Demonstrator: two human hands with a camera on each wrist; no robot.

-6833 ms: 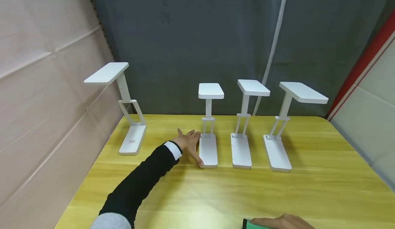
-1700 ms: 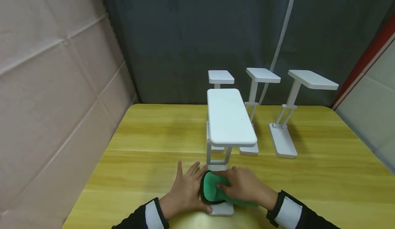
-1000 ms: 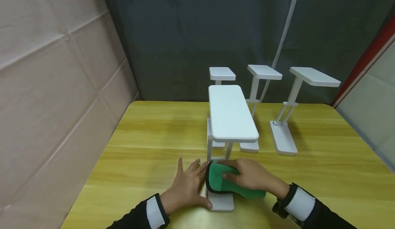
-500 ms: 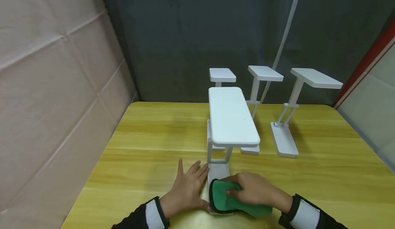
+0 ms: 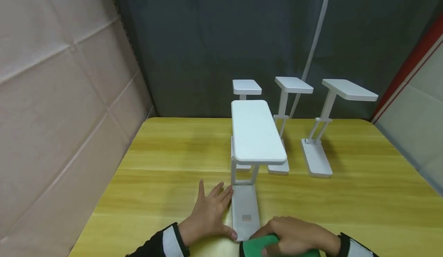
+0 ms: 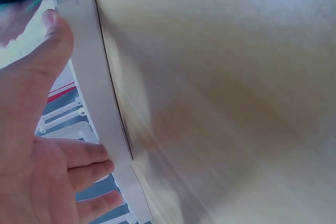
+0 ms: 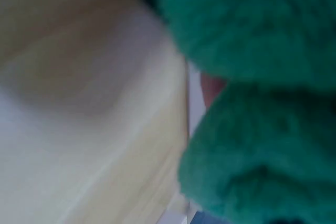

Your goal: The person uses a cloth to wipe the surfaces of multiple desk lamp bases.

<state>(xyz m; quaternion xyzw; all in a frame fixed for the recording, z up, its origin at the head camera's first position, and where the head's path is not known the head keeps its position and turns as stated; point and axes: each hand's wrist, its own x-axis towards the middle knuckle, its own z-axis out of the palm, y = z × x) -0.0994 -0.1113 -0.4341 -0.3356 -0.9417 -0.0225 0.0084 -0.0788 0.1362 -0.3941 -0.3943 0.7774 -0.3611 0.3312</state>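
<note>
A white folding desk lamp (image 5: 257, 132) stands in front of me, its flat head raised over a long base (image 5: 245, 199). My left hand (image 5: 209, 215) is spread along the base's left side, with thumb and fingertips touching its edge. In the left wrist view the thumb (image 6: 55, 40) lies against the side of the base (image 6: 97, 82). My right hand (image 5: 294, 234) grips a green cloth (image 5: 257, 245) with a black edge, at the base's near end. The cloth (image 7: 252, 145) fills much of the right wrist view, and most of that hand is hidden there.
Three more white desk lamps stand behind: one (image 5: 247, 86) partly hidden by the near lamp, one (image 5: 294, 85) beside it, and one (image 5: 349, 89) farther right. They stand on a yellow wood-grain table (image 5: 166, 149), with a dark curtain (image 5: 207, 49) behind it.
The lamp from the far left now stands in front of me. My left hand has gone from another lamp's base to this one. The cloth has moved along the base to its near end.
</note>
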